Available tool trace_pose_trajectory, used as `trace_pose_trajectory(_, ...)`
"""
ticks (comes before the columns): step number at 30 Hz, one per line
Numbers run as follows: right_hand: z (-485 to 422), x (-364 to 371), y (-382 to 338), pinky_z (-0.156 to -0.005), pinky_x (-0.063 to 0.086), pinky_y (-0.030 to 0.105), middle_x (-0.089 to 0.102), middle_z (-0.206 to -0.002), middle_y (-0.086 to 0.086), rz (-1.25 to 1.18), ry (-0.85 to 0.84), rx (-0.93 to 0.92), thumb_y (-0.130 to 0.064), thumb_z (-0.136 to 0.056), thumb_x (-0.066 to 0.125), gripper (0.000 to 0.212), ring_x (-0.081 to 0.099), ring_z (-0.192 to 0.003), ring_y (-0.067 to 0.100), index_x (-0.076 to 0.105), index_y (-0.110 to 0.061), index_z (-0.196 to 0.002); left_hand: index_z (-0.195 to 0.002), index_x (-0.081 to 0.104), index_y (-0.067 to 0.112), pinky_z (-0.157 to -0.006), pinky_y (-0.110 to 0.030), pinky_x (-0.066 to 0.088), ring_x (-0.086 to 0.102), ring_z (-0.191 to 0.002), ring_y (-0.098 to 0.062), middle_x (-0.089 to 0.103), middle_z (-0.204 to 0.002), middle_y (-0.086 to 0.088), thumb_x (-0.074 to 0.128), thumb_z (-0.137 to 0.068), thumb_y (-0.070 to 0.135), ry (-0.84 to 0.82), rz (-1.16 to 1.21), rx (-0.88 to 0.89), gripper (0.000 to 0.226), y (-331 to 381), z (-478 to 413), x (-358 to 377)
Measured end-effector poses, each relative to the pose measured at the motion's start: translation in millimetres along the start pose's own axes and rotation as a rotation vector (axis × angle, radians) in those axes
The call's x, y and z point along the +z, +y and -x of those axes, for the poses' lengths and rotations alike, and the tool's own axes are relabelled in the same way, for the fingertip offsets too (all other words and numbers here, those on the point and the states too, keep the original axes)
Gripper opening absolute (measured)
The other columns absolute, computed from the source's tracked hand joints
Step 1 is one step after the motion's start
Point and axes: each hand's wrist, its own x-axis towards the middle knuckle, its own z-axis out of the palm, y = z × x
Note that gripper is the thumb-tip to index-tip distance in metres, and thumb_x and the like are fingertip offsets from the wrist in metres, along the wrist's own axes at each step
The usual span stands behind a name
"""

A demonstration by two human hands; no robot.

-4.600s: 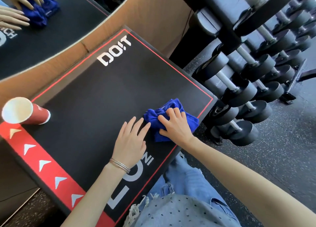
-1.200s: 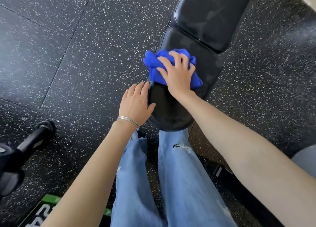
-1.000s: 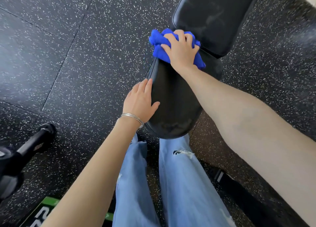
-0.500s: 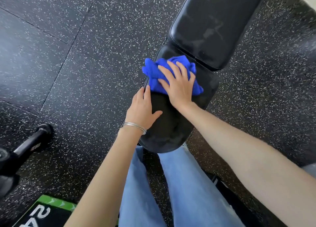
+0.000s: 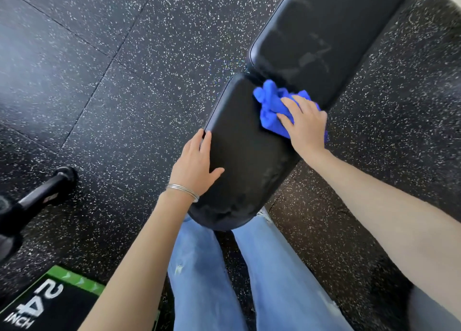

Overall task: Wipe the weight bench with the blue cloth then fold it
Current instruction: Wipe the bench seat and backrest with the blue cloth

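Head view: right hand (image 5: 305, 126), fingers spread flat, presses the bunched blue cloth (image 5: 270, 108) on the bench's seat pad (image 5: 244, 156), now shifted right, beside the backrest pad (image 5: 324, 31); left hand (image 5: 195, 167) stays flat, fingers straight, on the seat's left edge.

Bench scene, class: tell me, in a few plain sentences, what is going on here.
A person in jeans stands at the end of a black bench and wipes it. The right hand presses a bunched blue cloth onto the seat, close to the gap before the back pad. The left hand rests flat on the seat's left edge. The cloth is not yet folded, and smears show on the back pad.
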Motion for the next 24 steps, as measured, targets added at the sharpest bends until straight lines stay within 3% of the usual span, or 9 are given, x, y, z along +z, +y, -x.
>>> trace_pose_trajectory(4,51.0,5.4,21.7,-0.085,0.039,0.047,0.047,-0.14,0.002,-0.054,-0.001,0.158,-0.036,-0.095,0.048,0.038,0.041,-0.124,0.03,0.053,-0.021,-0.129,-0.15,0.011,0.011,-0.111,-0.04,0.031,0.02,-0.142,-0.025,0.011,-0.158,-0.007,0.062,-0.086,0.039,0.029,-0.005,-0.011,0.087,0.4,1.4,3.6)
trace_pose_trajectory(8,25.2,-0.9,11.2,-0.089,0.039,0.049,0.049,-0.134,-0.002,-0.086,-0.008,0.232,-0.037,-0.096,0.042,0.033,0.042,-0.12,0.03,0.051,-0.025,-0.126,-0.149,0.012,0.009,-0.111,-0.038,0.029,0.021,-0.141,-0.028,0.012,-0.157,-0.007,0.063,-0.085,0.039,0.038,-0.021,-0.017,0.088,0.8,2.4,8.0)
trace_pose_trajectory(13,-2.1,-4.9,-8.7,-0.094,0.034,0.052,0.05,-0.128,0.003,-0.173,-0.017,0.459,-0.04,-0.097,0.04,0.034,0.045,-0.115,0.031,0.047,-0.029,-0.129,-0.149,0.011,0.009,-0.113,-0.04,0.026,0.021,-0.141,-0.032,0.011,-0.158,-0.009,0.063,-0.085,0.037,0.052,-0.039,-0.001,0.087,-1.3,1.7,9.3)
trace_pose_trajectory(19,43.7,11.9,-26.6,-0.088,0.036,0.049,0.045,-0.134,0.001,-0.03,0.058,0.46,-0.04,-0.095,0.044,0.036,0.039,-0.121,0.029,0.048,-0.026,-0.127,-0.149,0.007,0.005,-0.115,-0.04,0.021,0.016,-0.143,-0.034,0.006,-0.157,-0.014,0.062,-0.086,0.037,-0.01,-0.08,0.081,0.089,-10.4,-2.5,6.5)
trace_pose_trajectory(24,116.1,31.9,-79.2,-0.085,0.038,0.049,0.045,-0.137,0.0,-0.104,0.107,0.55,-0.041,-0.094,0.045,0.037,0.039,-0.124,0.029,0.05,-0.027,-0.128,-0.149,0.004,0.006,-0.116,-0.039,0.019,0.013,-0.144,-0.032,0.003,-0.157,-0.014,0.065,-0.084,0.034,-0.083,-0.088,0.17,0.093,-23.3,-6.6,-1.0)
